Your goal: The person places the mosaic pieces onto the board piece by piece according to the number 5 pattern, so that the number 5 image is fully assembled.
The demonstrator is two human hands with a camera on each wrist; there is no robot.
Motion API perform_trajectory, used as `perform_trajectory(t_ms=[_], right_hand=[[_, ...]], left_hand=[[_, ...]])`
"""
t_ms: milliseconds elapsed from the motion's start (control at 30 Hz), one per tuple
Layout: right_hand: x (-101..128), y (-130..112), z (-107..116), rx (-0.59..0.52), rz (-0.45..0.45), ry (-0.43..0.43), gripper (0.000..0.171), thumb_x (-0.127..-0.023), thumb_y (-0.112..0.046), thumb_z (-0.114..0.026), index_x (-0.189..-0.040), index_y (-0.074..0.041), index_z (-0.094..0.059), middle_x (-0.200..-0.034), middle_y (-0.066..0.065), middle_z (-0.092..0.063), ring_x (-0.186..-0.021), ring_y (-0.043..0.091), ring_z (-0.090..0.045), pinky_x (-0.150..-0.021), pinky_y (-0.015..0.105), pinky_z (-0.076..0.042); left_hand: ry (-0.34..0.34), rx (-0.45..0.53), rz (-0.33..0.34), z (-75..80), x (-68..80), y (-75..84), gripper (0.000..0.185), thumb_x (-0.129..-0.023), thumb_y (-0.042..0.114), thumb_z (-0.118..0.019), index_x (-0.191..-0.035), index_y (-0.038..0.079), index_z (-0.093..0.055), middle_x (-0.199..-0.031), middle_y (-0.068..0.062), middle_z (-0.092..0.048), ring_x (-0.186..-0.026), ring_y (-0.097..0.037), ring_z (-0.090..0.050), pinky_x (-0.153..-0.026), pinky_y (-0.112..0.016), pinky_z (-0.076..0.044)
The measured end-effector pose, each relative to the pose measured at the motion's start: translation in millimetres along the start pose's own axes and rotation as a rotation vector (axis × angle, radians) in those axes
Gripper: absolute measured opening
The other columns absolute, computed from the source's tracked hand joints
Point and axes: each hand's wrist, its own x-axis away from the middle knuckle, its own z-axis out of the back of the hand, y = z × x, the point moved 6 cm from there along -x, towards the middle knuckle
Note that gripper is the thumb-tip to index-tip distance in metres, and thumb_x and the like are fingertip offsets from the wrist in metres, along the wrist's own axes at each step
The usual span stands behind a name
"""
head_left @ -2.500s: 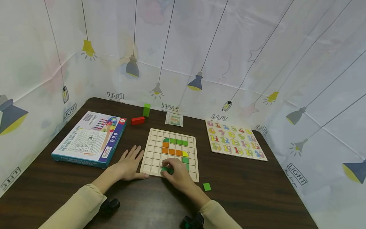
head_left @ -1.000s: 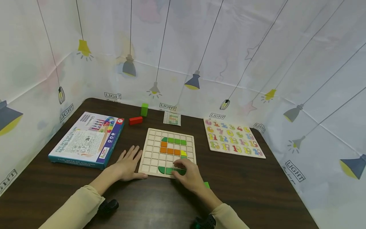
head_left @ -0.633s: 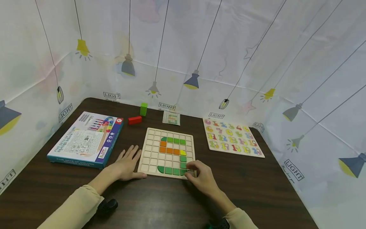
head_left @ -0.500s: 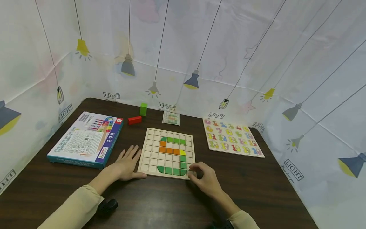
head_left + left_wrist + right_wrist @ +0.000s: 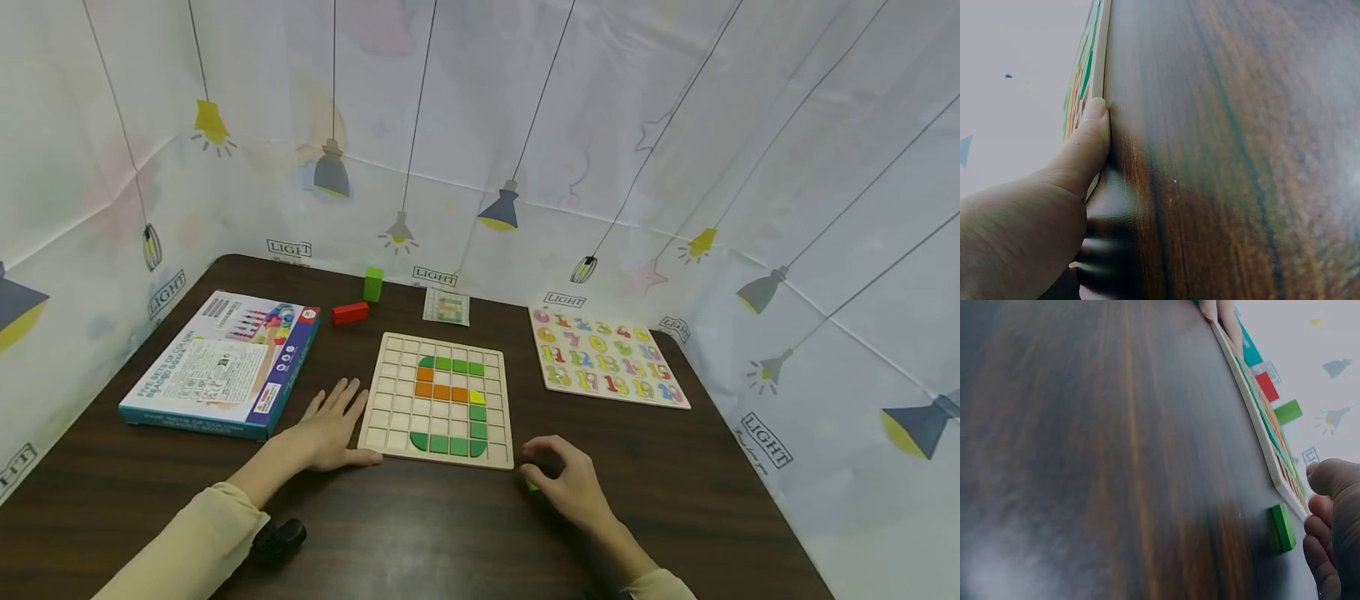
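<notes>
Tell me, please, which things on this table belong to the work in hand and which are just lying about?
In use: grid board, steadied by the left hand; loose green tile, beside the right hand.

Lying about: game box, red block, green block, pattern card, number puzzle.

Makeshift play corner: lamp-print sheets [image 5: 525, 100] surround a puzzle-strewn table [image 5: 420, 533].

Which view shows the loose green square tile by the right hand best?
The right wrist view: the loose green square tile lies in full sight on the dark table, just off the wooden grid board's corner. In the head view the right hand hides all but a sliver. The left wrist view misses it.
</notes>
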Motion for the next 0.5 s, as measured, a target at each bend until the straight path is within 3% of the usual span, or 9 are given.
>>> perform_trajectory(t_ms=[267, 500], right_hand=[[11, 13, 2, -0.045, -0.035, -0.045, 0.029, -0.079, -0.008, -0.077, -0.105, -0.007, -0.065, -0.096, 0.001, -0.067, -0.08, 0.019, -0.063, -0.069, 0.034, -0.052], [13, 18, 1, -0.132, -0.06, -0.184, 0.035, -0.079, -0.006, -0.077, -0.111, -0.007, -0.063, -0.103, 0.004, -0.066, -0.089, 0.021, -0.061, -0.077, 0.034, -0.052]], left_hand=[[0.044, 0.004, -0.018, -12.3, -9.7, -13.7, 0.119, -0.071, 0.084, -0.045, -0.148, -0.004, -0.02, -0.154, -0.025, -0.008, -0.141, -0.04, -0.003, -0.108, -0.06, -0.004], [0.03, 0.007, -0.021, -9.1, -6.1, -9.5, 0.116, -0.074, 0.08, -0.048, -0.148, -0.004, -0.019, -0.153, -0.026, -0.008, -0.141, -0.041, -0.002, -0.108, -0.06, -0.004]])
